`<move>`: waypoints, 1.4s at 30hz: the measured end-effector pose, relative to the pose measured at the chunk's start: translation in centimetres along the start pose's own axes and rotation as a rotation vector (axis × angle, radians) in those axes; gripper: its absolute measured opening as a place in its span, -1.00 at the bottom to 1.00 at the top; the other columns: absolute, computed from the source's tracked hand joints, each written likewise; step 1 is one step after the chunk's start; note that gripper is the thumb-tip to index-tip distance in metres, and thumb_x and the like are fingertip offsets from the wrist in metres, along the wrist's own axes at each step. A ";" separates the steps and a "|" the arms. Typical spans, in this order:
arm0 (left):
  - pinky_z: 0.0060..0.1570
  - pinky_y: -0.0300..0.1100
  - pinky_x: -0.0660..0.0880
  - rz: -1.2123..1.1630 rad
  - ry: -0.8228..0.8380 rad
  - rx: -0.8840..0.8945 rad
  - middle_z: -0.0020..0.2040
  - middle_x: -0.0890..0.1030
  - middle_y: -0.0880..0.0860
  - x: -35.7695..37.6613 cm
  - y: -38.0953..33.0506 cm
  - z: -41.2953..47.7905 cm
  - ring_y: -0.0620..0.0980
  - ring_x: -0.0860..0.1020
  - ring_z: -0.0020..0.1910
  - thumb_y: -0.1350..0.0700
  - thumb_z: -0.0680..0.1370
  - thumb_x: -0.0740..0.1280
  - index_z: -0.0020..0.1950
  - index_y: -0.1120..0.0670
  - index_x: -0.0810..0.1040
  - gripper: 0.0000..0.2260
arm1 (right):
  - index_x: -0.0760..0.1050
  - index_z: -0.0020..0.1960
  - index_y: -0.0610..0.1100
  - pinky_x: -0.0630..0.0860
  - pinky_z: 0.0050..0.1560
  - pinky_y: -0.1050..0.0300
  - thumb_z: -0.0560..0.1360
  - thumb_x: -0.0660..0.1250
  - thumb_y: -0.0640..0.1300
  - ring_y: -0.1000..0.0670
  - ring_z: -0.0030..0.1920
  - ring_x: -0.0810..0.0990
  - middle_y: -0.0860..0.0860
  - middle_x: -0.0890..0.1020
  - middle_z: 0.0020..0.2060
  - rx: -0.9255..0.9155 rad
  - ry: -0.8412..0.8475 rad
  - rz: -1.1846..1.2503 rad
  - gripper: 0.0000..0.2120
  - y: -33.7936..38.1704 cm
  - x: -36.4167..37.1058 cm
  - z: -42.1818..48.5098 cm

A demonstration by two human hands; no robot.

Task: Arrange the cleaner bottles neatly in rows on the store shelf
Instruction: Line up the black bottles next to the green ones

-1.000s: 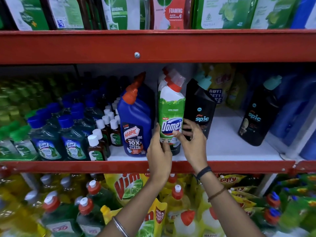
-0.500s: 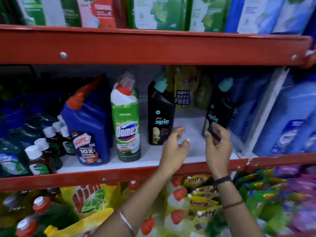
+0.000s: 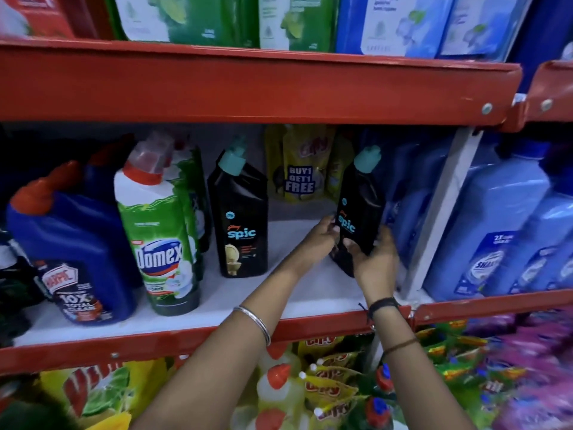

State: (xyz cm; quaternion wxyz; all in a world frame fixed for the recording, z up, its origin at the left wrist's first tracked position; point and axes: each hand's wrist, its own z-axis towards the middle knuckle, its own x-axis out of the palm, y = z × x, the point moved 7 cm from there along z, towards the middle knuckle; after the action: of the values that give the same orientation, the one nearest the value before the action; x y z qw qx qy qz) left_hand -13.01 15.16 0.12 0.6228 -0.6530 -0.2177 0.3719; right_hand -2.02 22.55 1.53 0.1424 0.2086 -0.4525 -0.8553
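A black Spic bottle with a teal cap (image 3: 359, 206) leans at the right end of the white middle shelf (image 3: 235, 293). My left hand (image 3: 322, 234) presses on its left side and my right hand (image 3: 372, 259) wraps its lower front, so both hold it. A second black Spic bottle (image 3: 242, 218) stands upright to the left, apart from my hands. Further left stand a green Domex bottle (image 3: 158, 243) and a blue Harpic bottle (image 3: 74, 252), each with more bottles behind.
Yellow refill pouches (image 3: 299, 169) lean at the shelf's back. Large blue bottles (image 3: 496, 237) fill the bay to the right, past a white upright (image 3: 440, 212). The red shelf beam (image 3: 248, 85) runs low overhead. Bottles and pouches crowd the lower shelf.
Both hands left the Domex bottle, moved right along the shelf and closed on the right-hand Spic bottle. The view swung to the right and drew closer.
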 end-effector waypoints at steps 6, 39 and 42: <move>-0.35 -0.50 0.45 0.086 -0.112 0.173 0.02 0.52 0.10 -2.1 -1.5 -3.2 -0.27 0.55 -0.29 0.23 0.60 0.21 0.34 0.21 0.36 -0.69 | 0.45 0.23 -0.16 0.58 0.02 0.01 0.35 0.48 -0.20 -0.08 -0.01 0.62 -0.05 0.64 0.00 0.013 0.098 0.084 -0.52 0.4 -0.6 -0.3; 0.15 0.10 0.54 0.497 -0.676 0.305 0.39 0.44 0.12 -13.3 1.7 -20.2 0.10 0.49 0.29 0.18 0.55 0.28 0.51 -0.04 0.11 -0.41 | 0.35 0.07 0.07 0.55 0.05 0.24 0.43 0.42 -0.18 0.11 0.07 0.60 0.18 0.55 0.05 -0.057 0.535 0.393 -0.66 7.5 8.9 -10.3; 0.24 0.06 0.50 0.486 -0.628 0.342 0.45 0.38 0.08 -13.0 1.4 -20.6 0.07 0.44 0.36 0.08 0.59 0.22 0.51 -0.10 0.05 -0.45 | 0.36 0.14 -0.06 0.51 -0.03 0.42 0.45 0.35 0.00 0.28 0.01 0.59 0.15 0.57 0.03 -0.071 0.517 0.331 -0.68 7.3 8.2 -10.8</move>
State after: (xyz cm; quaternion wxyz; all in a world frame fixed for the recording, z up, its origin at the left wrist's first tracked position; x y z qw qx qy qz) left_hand -5.80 -8.15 0.49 0.5200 -0.4278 -0.1718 0.7191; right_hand -3.56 7.25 0.25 0.3972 0.3379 -0.3989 -0.7542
